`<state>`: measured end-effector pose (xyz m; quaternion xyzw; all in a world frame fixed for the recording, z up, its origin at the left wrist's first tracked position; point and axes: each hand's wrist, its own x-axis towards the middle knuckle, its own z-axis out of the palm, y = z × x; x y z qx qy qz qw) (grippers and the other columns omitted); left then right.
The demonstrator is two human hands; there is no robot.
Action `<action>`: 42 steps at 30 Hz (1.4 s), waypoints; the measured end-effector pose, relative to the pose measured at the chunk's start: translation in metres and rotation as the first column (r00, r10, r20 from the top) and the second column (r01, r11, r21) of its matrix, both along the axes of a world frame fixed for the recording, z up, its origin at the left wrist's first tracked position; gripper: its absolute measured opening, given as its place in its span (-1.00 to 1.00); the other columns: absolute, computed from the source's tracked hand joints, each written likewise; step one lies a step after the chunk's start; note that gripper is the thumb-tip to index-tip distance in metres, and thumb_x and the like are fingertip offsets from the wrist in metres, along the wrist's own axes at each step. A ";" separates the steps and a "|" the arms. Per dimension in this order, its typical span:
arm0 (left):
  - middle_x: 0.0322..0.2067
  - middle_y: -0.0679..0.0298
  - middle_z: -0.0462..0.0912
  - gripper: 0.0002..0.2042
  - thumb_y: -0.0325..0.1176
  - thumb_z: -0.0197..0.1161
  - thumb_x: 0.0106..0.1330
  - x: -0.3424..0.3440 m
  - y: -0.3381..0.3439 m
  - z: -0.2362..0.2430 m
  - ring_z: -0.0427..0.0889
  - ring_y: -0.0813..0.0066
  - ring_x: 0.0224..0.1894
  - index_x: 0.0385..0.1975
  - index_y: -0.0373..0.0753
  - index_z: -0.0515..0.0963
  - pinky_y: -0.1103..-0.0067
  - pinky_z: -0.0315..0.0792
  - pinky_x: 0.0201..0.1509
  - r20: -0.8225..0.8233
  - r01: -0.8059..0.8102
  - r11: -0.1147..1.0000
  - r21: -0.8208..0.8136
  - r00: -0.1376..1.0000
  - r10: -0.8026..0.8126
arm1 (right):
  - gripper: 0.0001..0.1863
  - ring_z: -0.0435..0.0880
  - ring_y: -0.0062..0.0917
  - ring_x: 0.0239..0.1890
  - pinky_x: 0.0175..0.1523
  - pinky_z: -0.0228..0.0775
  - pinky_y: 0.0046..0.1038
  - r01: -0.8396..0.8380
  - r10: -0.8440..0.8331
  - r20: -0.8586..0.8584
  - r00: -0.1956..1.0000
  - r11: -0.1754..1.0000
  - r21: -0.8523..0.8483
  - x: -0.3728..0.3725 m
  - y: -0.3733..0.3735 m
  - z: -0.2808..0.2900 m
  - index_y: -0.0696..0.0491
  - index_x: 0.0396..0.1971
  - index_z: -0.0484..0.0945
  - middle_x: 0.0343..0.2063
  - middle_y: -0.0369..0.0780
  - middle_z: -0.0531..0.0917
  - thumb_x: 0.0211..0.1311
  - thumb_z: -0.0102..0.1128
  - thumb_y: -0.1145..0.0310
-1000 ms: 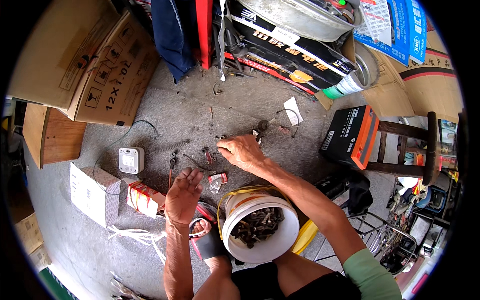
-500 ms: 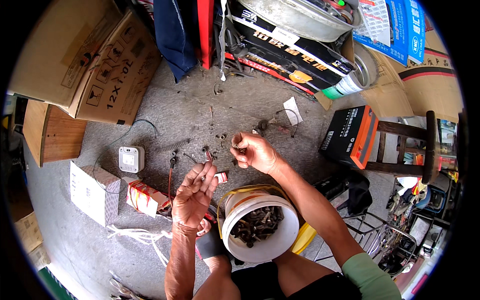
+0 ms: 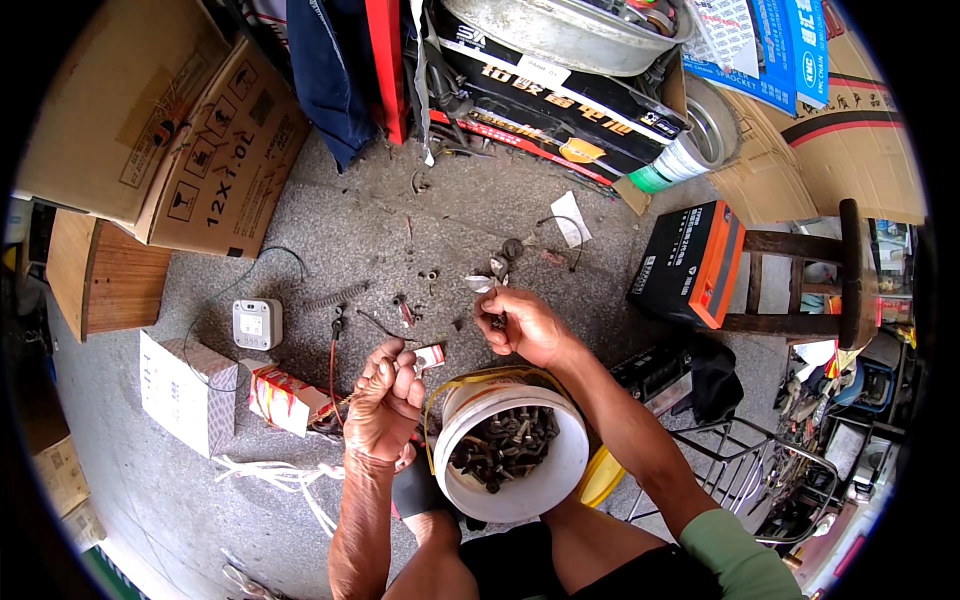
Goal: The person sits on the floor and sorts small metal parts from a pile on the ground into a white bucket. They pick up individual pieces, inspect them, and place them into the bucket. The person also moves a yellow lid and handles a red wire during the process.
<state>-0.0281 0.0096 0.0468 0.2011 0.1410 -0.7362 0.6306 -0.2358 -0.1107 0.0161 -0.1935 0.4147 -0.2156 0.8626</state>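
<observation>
Currently, head view, right hand (image 3: 532, 330): pinching a small dark metal piece (image 3: 498, 321) at its fingertips.
Left hand (image 3: 382, 410): fingers half curled; cannot tell whether they grip anything.
Bucket (image 3: 574, 468): white, at 6 o'clock from the right hand, between 3 and 4 o'clock from the left, near both; its mouth tips toward 5 o'clock.
Bolts (image 3: 505, 445): heaped inside, pointing every way.
Packet (image 3: 431, 356): red and white, between 1 and 2 o'clock from the left hand.
Hidden: most of the metal piece, so its long axis is unreadable; the bucket's base.
</observation>
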 end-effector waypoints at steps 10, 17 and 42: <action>-0.22 0.25 0.60 -0.77 -0.50 0.21 0.17 0.000 -0.001 -0.005 0.62 0.47 -0.17 -0.16 -0.26 0.49 0.54 0.55 -0.09 0.091 0.076 0.985 0.154 0.992 -0.091 | -0.89 0.36 -0.72 -0.69 -0.66 0.17 -0.59 -0.059 -0.065 -0.528 0.847 0.975 -0.213 -0.023 0.003 -0.019 0.12 -0.51 0.54 -0.69 -0.34 0.48 0.04 0.19 0.39; -0.19 0.24 0.60 -0.80 -0.44 0.21 0.20 -0.008 -0.001 -0.001 0.58 0.39 -0.07 -0.18 -0.26 0.50 0.46 0.50 0.02 0.100 0.042 0.979 0.202 0.993 -0.063 | -0.87 0.52 -0.67 -0.62 -0.47 0.34 -0.54 -0.273 -0.396 -0.683 0.614 0.705 -0.654 -0.027 -0.009 -0.056 0.10 -0.44 0.63 -0.66 -0.26 0.61 -0.03 0.22 0.41; 0.06 0.03 0.44 -0.66 -0.39 -0.01 0.30 0.006 0.002 -0.006 0.49 0.24 0.06 0.06 -0.35 0.34 0.37 0.37 0.09 0.108 0.093 0.994 0.058 0.989 -0.099 | -0.87 0.62 -0.30 -0.52 -0.39 0.43 -0.36 -0.549 -0.380 -0.805 0.455 0.593 -0.590 -0.030 0.000 -0.035 0.00 -0.42 0.61 -0.52 -0.17 0.64 -0.03 0.20 0.36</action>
